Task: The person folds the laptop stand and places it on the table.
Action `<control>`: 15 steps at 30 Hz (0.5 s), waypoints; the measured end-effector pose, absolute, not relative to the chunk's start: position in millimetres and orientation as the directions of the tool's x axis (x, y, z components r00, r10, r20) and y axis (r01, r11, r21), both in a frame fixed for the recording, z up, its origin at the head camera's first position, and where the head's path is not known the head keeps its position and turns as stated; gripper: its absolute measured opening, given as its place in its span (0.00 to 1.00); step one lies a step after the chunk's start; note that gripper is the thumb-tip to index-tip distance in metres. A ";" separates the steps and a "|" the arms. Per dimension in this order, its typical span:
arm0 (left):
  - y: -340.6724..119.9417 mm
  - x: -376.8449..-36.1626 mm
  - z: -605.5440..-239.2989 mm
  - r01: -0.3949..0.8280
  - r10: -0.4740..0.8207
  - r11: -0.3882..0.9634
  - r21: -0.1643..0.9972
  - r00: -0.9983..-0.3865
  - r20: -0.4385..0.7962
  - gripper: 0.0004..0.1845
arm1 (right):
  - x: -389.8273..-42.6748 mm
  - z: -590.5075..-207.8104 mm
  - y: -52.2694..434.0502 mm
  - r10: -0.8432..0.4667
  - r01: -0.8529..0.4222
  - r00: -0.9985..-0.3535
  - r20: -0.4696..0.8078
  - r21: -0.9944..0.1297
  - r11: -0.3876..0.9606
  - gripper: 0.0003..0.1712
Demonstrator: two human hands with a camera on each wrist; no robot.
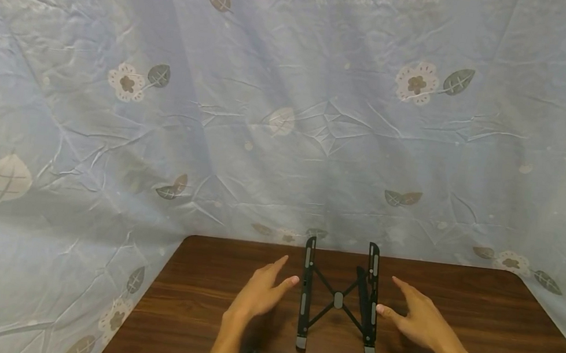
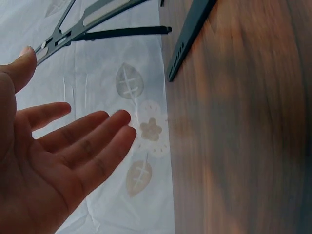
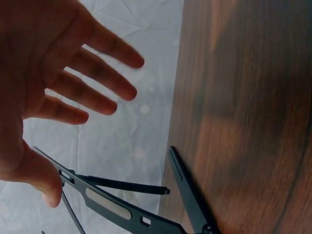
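Both hands, left hand and right hand, hover open-fingered, flanking the black folding stand between them; its rails run lengthwise away along the table, equally near each.

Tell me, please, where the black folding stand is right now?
In the head view, the black folding stand stands mid-table on the wooden table, between the open left hand and right hand.

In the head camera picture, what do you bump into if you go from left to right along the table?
Curtain → table → left hand → stand → right hand → curtain again on the far right.
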State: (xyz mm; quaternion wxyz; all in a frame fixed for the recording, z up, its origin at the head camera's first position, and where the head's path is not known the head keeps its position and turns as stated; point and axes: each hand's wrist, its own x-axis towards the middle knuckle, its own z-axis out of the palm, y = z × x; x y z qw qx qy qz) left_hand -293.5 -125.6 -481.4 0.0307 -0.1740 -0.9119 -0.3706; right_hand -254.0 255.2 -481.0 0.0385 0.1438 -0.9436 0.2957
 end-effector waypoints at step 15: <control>-103.2 -293.9 -478.4 0.423 0.316 0.559 0.713 -0.904 0.289 0.36 | -260.3 -486.2 243.3 -0.275 -0.402 -0.915 0.294 -0.624 0.670 0.44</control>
